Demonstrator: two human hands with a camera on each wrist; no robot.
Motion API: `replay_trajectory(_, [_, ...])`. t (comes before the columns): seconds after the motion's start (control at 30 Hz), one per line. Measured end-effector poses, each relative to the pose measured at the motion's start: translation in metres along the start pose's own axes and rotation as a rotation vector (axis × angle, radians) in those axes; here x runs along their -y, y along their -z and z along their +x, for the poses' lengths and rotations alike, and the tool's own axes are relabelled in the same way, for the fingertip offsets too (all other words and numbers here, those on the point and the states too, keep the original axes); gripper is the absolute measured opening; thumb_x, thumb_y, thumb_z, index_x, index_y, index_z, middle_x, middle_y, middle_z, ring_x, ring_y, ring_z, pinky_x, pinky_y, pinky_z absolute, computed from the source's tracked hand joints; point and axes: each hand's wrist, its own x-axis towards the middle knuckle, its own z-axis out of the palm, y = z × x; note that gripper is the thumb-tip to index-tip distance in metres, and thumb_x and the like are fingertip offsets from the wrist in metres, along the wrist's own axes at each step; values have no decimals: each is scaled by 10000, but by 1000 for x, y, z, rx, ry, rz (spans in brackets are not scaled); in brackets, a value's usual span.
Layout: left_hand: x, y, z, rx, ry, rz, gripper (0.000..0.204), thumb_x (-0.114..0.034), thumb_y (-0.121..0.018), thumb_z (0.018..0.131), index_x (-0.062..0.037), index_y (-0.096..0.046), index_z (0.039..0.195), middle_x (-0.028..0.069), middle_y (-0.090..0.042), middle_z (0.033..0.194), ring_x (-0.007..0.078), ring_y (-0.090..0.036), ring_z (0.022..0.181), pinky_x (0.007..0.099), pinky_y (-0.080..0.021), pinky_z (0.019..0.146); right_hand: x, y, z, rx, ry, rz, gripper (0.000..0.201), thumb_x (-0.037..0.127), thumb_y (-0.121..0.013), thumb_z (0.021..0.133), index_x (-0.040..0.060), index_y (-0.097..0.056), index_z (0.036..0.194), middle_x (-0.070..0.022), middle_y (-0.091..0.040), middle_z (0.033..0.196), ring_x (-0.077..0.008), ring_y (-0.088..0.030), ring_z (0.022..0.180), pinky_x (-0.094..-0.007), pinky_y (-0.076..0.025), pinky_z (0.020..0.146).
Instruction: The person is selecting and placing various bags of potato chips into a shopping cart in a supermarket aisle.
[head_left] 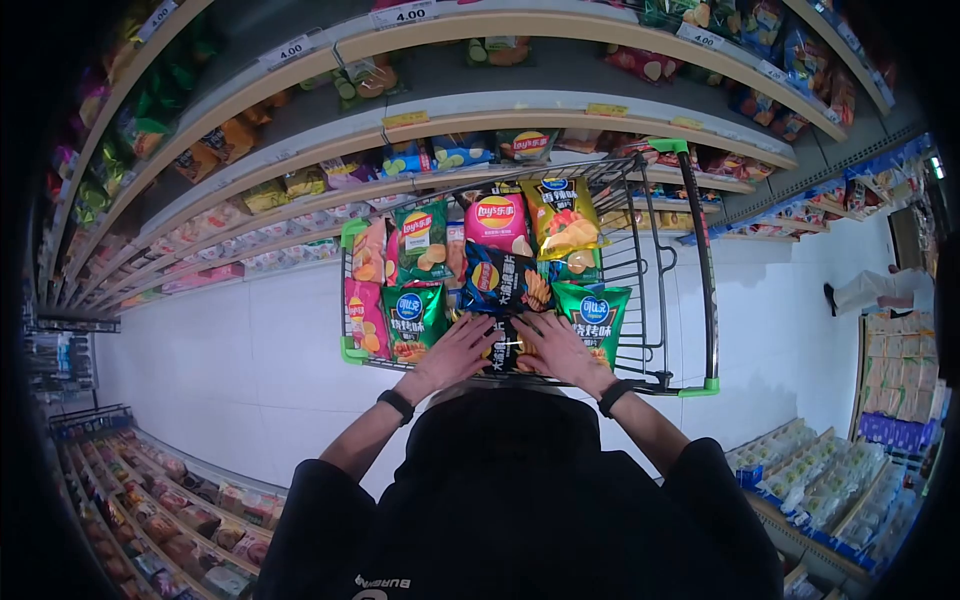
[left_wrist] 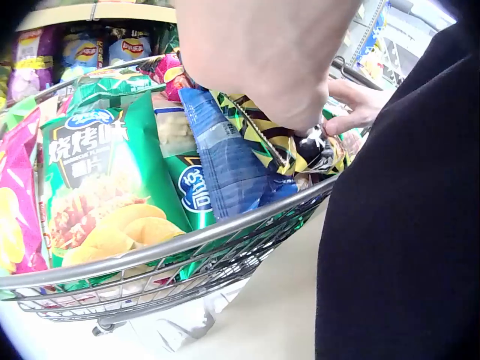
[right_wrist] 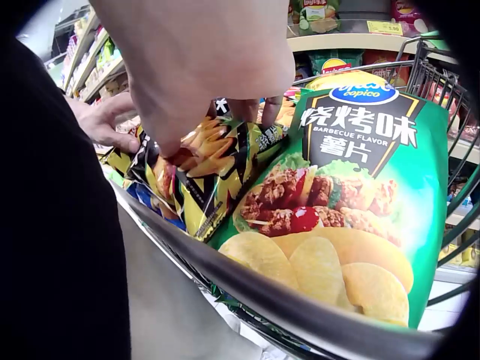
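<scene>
A black and yellow potato chip bag [head_left: 505,350] lies at the near side of a loaded shopping cart, between both hands. My left hand [head_left: 452,352] grips its left part, and my right hand [head_left: 560,350] holds the right part. In the right wrist view, the right thumb and fingers [right_wrist: 259,111] curl over the bag's printed front. A green barbecue chip bag [head_left: 413,322] stands left of the left hand, and another green bag [right_wrist: 360,202] stands beside the right hand. Just beyond lies a dark blue-black chip bag [head_left: 500,278].
The cart's black wire rim [left_wrist: 172,244] runs in front of my body, with its handle [head_left: 700,270] at the right. Pink [head_left: 497,222] and gold [head_left: 562,222] chip bags fill the far side. Snack shelves [head_left: 440,125] curve ahead; a person's leg [head_left: 870,292] shows at right.
</scene>
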Motion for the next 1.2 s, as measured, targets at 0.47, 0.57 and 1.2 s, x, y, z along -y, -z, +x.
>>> replay_trajectory(0.47, [9, 12, -13, -407, 277, -198, 581, -238, -574, 918, 13, -362, 1398, 211, -356, 1466, 359, -331, 1367, 464, -241, 1148, -8, 22, -6, -176, -131, 161, 581, 334, -627, 894, 63, -438, 1373, -170, -447, 1374, -350, -462, 1188, -436, -378, 1009])
replay_trajectory(0.57, [33, -8, -36, -644, 601, -196, 536, -179, -571, 912, 35, -378, 1364, 230, -392, 1425, 391, -373, 1320, 480, -279, 1113, -36, 50, -12, -383, -263, 40, 544, 226, -671, 860, 38, -464, 1326, -189, -444, 1373, -356, -468, 1186, -449, -393, 984])
replay_trajectory(1.2, [84, -139, -138, -685, 1657, -1235, 689, -498, -244, 1018, 108, -572, 1004, 199, -699, 828, 275, -701, 651, 317, -533, 530, -207, 93, -111, -453, -1123, -11, 331, 307, -627, 887, 30, -493, 1008, -215, -653, 705, -450, -639, 710, -512, -505, 646])
